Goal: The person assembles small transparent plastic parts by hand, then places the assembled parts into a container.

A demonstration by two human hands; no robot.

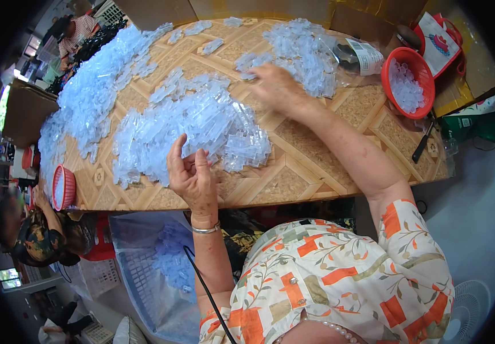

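Note:
A heap of small flat clear plastic pieces [190,123] lies on the table before me. At its near edge my left hand [193,175] is raised palm up, the index finger stretched and the thumb apart from it; I see nothing held. My right hand [279,89] reaches across to a second heap of clear plastic pieces [305,54] at the far right. Its fingertips are at the left edge of that heap, over a few loose pieces [247,74]. They are blurred and partly hidden, so a grip does not show.
A red basket [429,92] of clear parts stands at the right, near a black-handled tool [423,147] and a bagged black roll [348,57]. A larger heap [95,80] covers the left. Below the table edge is a lined blue crate [135,275]. Co-workers [47,232] sit at the left.

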